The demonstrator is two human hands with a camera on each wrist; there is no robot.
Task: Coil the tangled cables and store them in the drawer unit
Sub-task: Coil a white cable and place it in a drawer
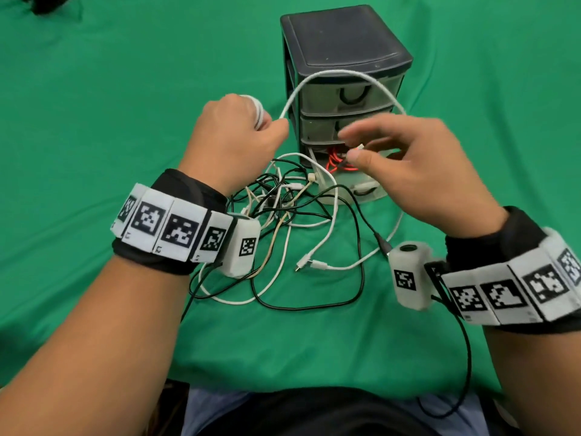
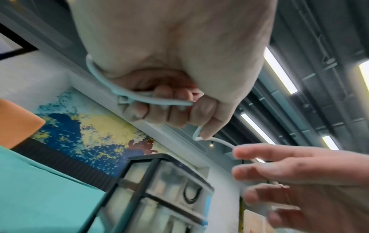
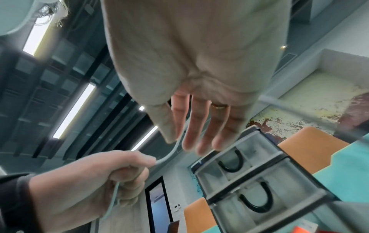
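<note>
My left hand (image 1: 248,133) is a fist gripping several turns of a white cable (image 1: 342,73), whose free length arcs up in front of the drawer unit (image 1: 339,36) and down behind my right hand (image 1: 355,144). The right hand's fingers are straight and spread, and the cable (image 3: 173,151) runs loosely between thumb and index finger. In the left wrist view the curled fingers (image 2: 169,110) hold the loops (image 2: 111,88). A tangle of black, white and beige cables (image 1: 283,199) lies on the green cloth below both hands. The unit's bottom drawer (image 1: 361,191) is pulled out, with a red cable (image 1: 338,163) inside.
The black-framed unit has three translucent drawers with dark handles (image 3: 257,203); the upper two are closed. A black wire (image 1: 465,357) hangs from my right wrist camera toward my lap. Green cloth (image 1: 110,105) covers the table all around. A dark object (image 1: 47,4) sits at the far left corner.
</note>
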